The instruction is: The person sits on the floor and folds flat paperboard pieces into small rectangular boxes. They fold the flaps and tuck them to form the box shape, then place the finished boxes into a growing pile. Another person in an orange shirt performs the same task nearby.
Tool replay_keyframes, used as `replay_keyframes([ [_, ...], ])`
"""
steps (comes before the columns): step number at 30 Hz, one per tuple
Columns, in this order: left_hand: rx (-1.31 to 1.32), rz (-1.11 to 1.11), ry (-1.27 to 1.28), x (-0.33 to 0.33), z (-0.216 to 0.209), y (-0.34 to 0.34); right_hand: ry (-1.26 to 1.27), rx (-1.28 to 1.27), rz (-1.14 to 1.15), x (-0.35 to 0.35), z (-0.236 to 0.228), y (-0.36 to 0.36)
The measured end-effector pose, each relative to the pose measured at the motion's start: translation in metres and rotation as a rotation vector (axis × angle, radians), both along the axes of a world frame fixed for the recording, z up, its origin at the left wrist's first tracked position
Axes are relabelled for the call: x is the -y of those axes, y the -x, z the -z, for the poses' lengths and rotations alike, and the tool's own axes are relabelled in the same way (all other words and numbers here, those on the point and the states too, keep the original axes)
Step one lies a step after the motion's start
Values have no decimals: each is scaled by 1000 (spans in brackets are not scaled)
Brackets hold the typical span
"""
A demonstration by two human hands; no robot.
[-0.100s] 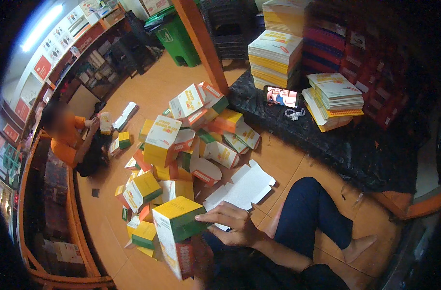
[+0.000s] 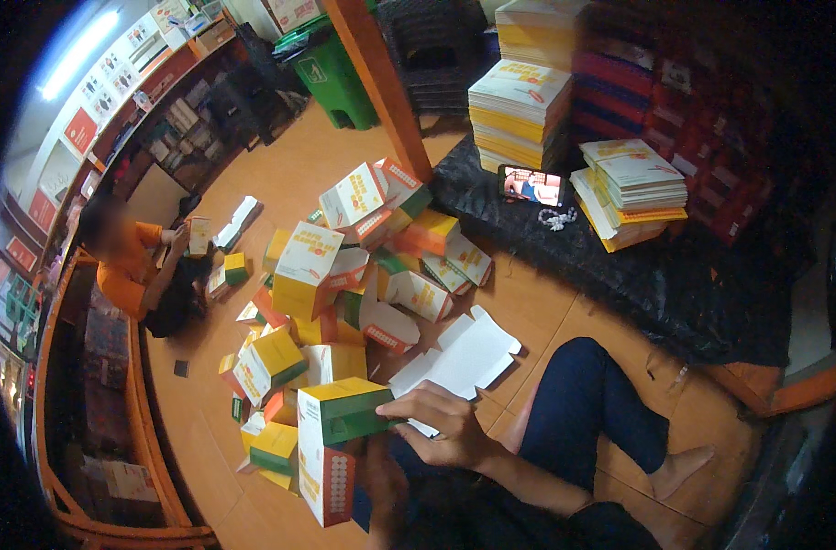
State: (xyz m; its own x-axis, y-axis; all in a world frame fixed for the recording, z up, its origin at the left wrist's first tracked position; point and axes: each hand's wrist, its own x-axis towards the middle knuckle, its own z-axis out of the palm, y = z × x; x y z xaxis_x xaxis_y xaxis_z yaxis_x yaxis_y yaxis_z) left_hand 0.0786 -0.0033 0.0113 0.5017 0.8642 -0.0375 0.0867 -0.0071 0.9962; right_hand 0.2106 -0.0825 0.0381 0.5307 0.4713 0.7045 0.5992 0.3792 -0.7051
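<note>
A partly folded cardboard box (image 2: 313,463), white, yellow, green and orange, is held up in front of me at the lower middle. My right hand (image 2: 443,423) pinches the edge of its green end flap between thumb and fingers. My left hand (image 2: 384,481) is beside the box's orange dotted panel, dim and blurred; its fingers are hidden. Beyond my right hand, a flat white carton blank (image 2: 468,353) lies on the floor with its plain side up. Just past the held box is a heap of folded boxes (image 2: 310,261) of the same kind.
Across the floor at left, a person in an orange shirt (image 2: 124,280) sits holding a similar box. A black-covered platform (image 2: 620,284) on the right bears a propped phone (image 2: 531,186) and stacks of flat cartons (image 2: 520,105). An orange post (image 2: 381,87) and green bin (image 2: 337,78) stand behind.
The held box has tilted a little, turning more of its orange panel and green flap into view. My right hand stays at the flap.
</note>
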Motion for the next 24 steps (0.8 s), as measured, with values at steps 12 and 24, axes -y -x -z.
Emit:
replay_keyframes([
  [12, 72, 11, -61, 12, -17, -16, 9, -26, 71, 1, 1, -3],
  [24, 528, 23, 337, 3, -35, -26, 103, 107, -39, 1, 3, -8],
])
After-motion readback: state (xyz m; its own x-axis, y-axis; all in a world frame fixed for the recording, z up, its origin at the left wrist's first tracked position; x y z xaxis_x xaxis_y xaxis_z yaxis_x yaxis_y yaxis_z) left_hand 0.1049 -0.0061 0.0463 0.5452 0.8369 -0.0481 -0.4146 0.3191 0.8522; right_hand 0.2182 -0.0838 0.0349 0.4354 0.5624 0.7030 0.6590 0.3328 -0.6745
